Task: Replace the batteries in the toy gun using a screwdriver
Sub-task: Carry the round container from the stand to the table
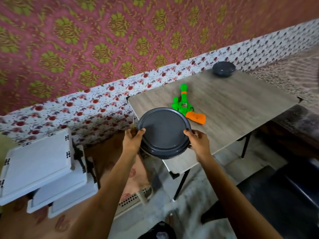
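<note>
Both hands are on the dark grey round plastic container (164,133), held over the near left corner of the grey wood-grain surface (233,104). The left hand (133,140) curls round its left rim with the thumb on top, and the right hand (196,140) clamps the right rim the same way. Neither hand is free.

Poking up just behind the left hand is a thin yellow rod (133,122). It may be the screwdriver tucked in that grip, but it is too slim to say for sure.

The green and orange plastic toy gun (186,106) lies flat in the middle of the surface, just beyond the container. Its green barrel points to the far side and its orange grip is toward the near right. Nobody is touching it. A dark grey upturned bowl (223,69) rests at the far edge, well apart from the gun.

By my reading this is set-up: the kit is being brought to the surface and no screw has been touched. The next move calls for setting the container down on a bare patch near the gun, not on top of it. That frees the hands, one to steady the gun and the other to bring a screwdriver to the battery cover. I cannot tell which face of the gun carries that cover, so it may need turning over.
</note>
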A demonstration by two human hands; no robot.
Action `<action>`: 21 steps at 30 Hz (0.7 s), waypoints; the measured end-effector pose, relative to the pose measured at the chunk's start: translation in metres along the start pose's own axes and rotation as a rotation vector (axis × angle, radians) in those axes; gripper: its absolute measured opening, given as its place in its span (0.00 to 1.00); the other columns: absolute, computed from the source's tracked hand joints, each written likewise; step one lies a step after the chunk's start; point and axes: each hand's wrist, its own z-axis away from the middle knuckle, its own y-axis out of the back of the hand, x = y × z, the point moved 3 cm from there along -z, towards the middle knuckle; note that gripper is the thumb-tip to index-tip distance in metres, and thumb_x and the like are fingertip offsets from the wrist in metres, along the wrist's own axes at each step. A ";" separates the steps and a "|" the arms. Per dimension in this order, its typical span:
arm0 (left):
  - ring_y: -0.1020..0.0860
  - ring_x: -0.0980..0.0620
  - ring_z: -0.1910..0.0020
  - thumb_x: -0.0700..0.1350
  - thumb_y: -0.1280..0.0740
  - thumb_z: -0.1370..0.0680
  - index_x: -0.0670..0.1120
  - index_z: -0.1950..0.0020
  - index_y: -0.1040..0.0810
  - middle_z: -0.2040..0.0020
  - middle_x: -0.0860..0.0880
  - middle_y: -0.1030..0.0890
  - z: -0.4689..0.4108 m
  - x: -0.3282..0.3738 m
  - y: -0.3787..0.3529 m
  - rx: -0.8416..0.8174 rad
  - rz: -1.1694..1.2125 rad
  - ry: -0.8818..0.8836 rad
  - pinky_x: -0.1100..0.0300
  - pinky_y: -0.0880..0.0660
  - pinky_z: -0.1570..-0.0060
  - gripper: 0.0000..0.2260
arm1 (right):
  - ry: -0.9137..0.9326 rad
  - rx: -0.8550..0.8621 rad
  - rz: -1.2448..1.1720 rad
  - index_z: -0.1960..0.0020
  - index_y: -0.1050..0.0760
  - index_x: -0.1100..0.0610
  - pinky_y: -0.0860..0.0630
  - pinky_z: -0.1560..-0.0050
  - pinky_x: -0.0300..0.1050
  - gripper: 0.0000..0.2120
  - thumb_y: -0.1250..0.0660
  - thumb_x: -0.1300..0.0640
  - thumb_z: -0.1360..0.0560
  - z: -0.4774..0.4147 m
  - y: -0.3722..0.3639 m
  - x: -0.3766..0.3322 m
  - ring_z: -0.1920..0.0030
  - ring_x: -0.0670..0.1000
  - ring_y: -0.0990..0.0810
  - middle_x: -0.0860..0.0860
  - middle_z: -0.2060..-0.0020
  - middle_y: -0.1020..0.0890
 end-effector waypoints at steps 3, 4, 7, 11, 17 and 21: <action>0.24 0.46 0.47 0.50 0.30 0.26 0.47 0.43 0.29 0.46 0.46 0.24 -0.020 0.004 -0.024 -0.017 0.003 0.007 0.51 0.26 0.43 0.16 | -0.004 -0.001 -0.011 0.65 0.22 0.46 0.23 0.46 0.60 0.14 0.34 0.39 0.45 -0.027 0.005 -0.003 0.52 0.57 0.18 0.53 0.57 0.17; 0.24 0.46 0.47 0.50 0.30 0.27 0.47 0.43 0.28 0.46 0.46 0.23 -0.028 0.004 -0.031 -0.019 0.001 0.003 0.52 0.26 0.43 0.16 | -0.006 0.000 -0.012 0.64 0.22 0.46 0.23 0.46 0.61 0.14 0.34 0.39 0.44 -0.035 0.006 -0.004 0.52 0.57 0.19 0.53 0.57 0.17; 0.24 0.46 0.49 0.49 0.30 0.27 0.47 0.46 0.29 0.47 0.45 0.24 -0.049 0.011 -0.055 -0.035 0.010 0.004 0.54 0.25 0.48 0.14 | 0.005 0.031 0.021 0.61 0.21 0.49 0.23 0.46 0.61 0.08 0.32 0.46 0.35 -0.058 0.011 -0.016 0.51 0.58 0.19 0.52 0.57 0.18; 0.28 0.50 0.61 0.50 0.32 0.25 0.46 0.47 0.30 0.54 0.47 0.26 -0.071 0.027 -0.091 -0.081 -0.031 0.026 0.58 0.31 0.67 0.13 | -0.008 0.066 0.019 0.64 0.23 0.49 0.23 0.46 0.61 0.05 0.32 0.50 0.30 -0.089 0.023 -0.034 0.52 0.57 0.19 0.52 0.58 0.18; 0.28 0.48 0.52 0.51 0.33 0.24 0.46 0.41 0.31 0.48 0.47 0.27 -0.097 0.041 -0.128 -0.134 -0.063 0.040 0.57 0.30 0.63 0.16 | -0.049 0.090 -0.004 0.47 0.21 0.56 0.23 0.44 0.57 0.12 0.34 0.52 0.27 -0.127 0.031 -0.046 0.53 0.55 0.20 0.52 0.56 0.19; 0.27 0.46 0.49 0.51 0.33 0.24 0.47 0.43 0.30 0.46 0.46 0.26 -0.113 0.046 -0.147 -0.111 -0.062 0.047 0.56 0.29 0.62 0.14 | -0.044 0.056 0.030 0.51 0.22 0.55 0.21 0.47 0.55 0.08 0.33 0.53 0.27 -0.158 0.036 -0.054 0.54 0.55 0.20 0.52 0.58 0.19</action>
